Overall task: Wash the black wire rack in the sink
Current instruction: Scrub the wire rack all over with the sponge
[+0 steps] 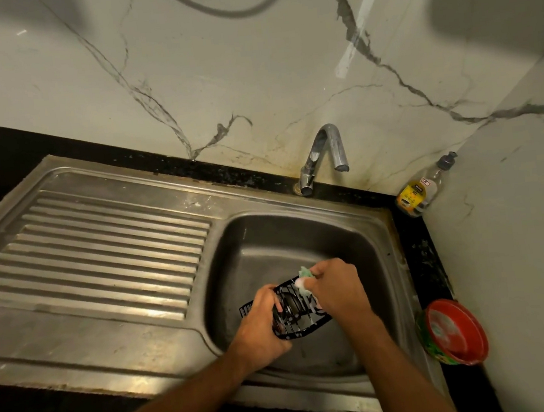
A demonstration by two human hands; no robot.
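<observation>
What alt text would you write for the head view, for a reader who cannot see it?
Over a steel sink, the left hand holds a black rack while the right hand rubs it with a sponge. The tap shows no water; a bottle and red tub stand at right.

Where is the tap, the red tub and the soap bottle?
tap [322, 153], head view, on its curved spout.
red tub [455, 330], head view, on its red inside.
soap bottle [422, 191], head view, on its yellow label.
</observation>
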